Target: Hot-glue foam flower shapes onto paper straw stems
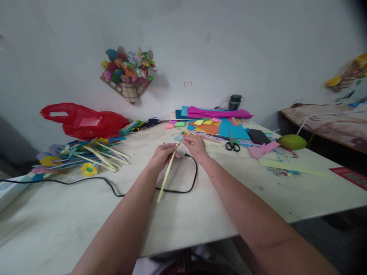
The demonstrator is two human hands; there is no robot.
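My left hand (164, 154) is closed on a long pale yellow paper strip (166, 175), which slants down toward the table's near edge. At the strip's upper end shows a small light blue piece (178, 138), its shape blurred. My right hand (195, 146) pinches at this blue piece, fingers bent and close to the left fingertips. A black cord (196, 172) loops under the hands and ends beside them; what it joins is hidden.
Paper flowers on strips (88, 169) and a red plastic bag (88, 122) lie left. Coloured sheets (233, 129), black scissors (232, 146), a dark flat object (259, 136) and a green-yellow fruit-like object (293, 142) are right. Paper scraps (283, 172) lie near the right edge.
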